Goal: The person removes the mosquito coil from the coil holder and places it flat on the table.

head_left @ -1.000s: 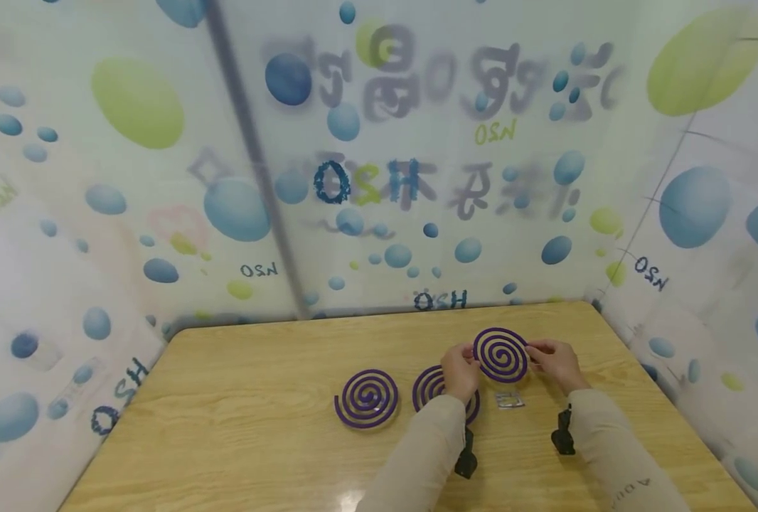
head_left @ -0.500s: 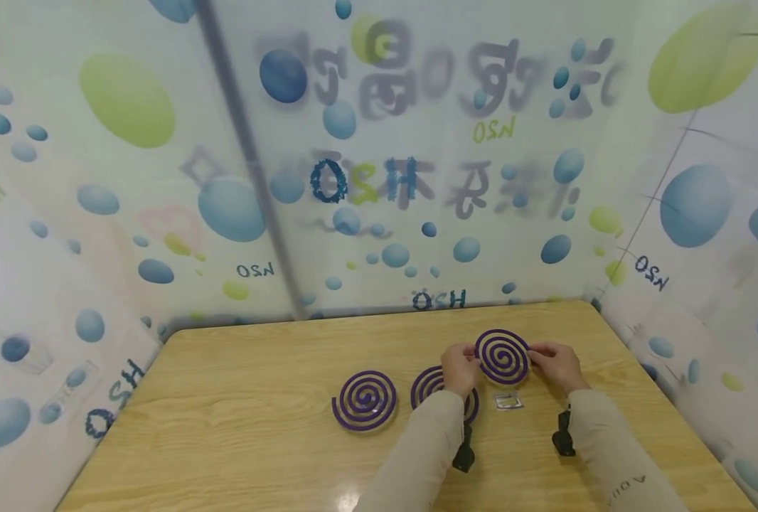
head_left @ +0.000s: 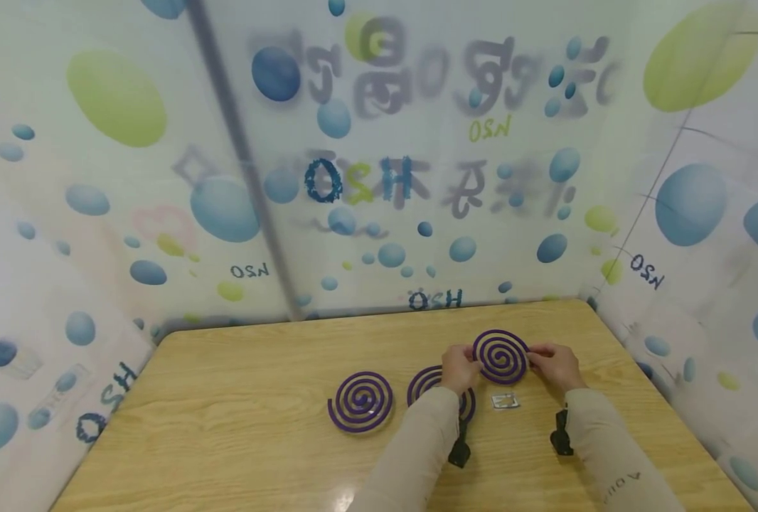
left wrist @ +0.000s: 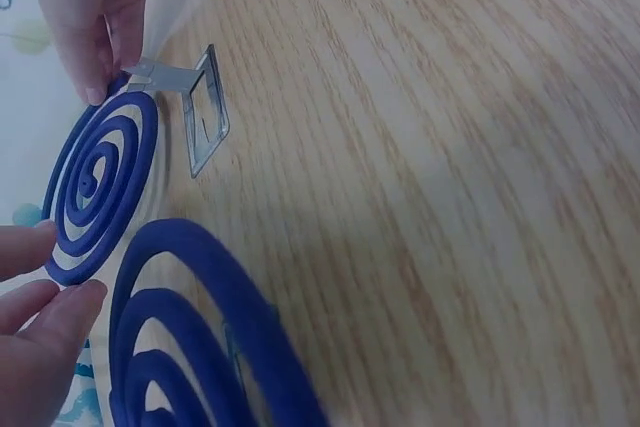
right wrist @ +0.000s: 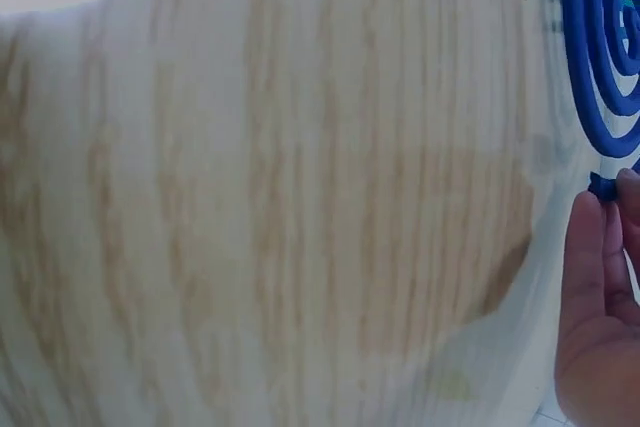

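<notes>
Above the table's right half, a purple mosquito coil (head_left: 499, 358) is held tilted between both hands. My left hand (head_left: 459, 370) pinches its left edge with thumb and fingers; my right hand (head_left: 555, 365) pinches the outer end on the right. In the right wrist view that end of the coil (right wrist: 603, 186) shows between the fingertips. A small metal coil stand (left wrist: 207, 112) lies on the table just in front, its tab bent up. Whether tab and coil touch, I cannot tell. A second mosquito coil (head_left: 419, 382) is partly hidden by my left hand and sleeve.
Further left, a third mosquito coil (head_left: 361, 402) sits with a bit of metal showing beneath its middle. The wooden table (head_left: 238, 412) meets patterned walls (head_left: 366, 284) at the back and sides. Black straps with cameras hang at both wrists.
The view has shifted slightly, so the things appear a little further left. Both hands keep their hold on the coil, with barely any movement.
</notes>
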{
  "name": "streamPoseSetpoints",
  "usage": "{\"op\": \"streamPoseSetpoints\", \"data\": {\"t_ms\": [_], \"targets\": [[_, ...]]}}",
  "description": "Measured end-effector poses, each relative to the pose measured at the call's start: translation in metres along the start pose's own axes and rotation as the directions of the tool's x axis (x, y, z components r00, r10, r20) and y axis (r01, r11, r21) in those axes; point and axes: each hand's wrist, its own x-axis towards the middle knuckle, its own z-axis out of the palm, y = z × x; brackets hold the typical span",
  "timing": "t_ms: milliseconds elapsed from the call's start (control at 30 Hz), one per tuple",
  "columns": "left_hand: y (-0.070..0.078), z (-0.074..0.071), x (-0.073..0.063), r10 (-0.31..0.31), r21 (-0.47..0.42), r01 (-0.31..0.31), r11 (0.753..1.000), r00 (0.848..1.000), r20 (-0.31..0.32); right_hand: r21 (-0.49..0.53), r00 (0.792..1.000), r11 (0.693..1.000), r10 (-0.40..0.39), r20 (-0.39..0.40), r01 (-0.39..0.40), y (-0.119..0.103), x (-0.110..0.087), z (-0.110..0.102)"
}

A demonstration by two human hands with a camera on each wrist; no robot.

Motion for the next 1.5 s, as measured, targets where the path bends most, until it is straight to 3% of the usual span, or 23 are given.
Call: {"op": "streamPoseSetpoints", "data": {"t_ms": [267, 567, 1000, 1200, 1500], "targets": [[0.0002, -0.0004, 0.0005, -0.002, -0.030, 0.004, 1.000, 0.998, 0.070, -0.017, 1.000, 1.000, -0.024, 0.015, 0.024, 0.0016, -0.0014, -0.0005], [0.0013, -0.0014, 0.0007, -0.023, 0.021, 0.020, 1.000, 0.991, 0.132, 0.032, 0.999, 0.999, 0.008, 0.047, -0.009, 0.0004, -0.0029, -0.0008], [-0.0002, -0.0007, 0.0010, -0.023, 0.016, 0.020, 1.000, 0.976, 0.216, -0.043, 1.000, 0.999, 0.003, 0.029, -0.002, 0.0055, 0.0000, 0.0023], [0.0001, 0.0003, 0.0021, -0.071, 0.057, 0.061, 0.997, 0.977, 0.203, -0.075, 1.000, 0.997, -0.008, 0.027, 0.010, 0.0043, -0.0011, 0.0025], [-0.0012, 0.0002, 0.0057, -0.068, 0.088, 0.049, 0.995, 0.974, 0.217, -0.056, 1.000, 0.998, -0.001, 0.026, 0.002, 0.0046, -0.0027, 0.0014]]}}
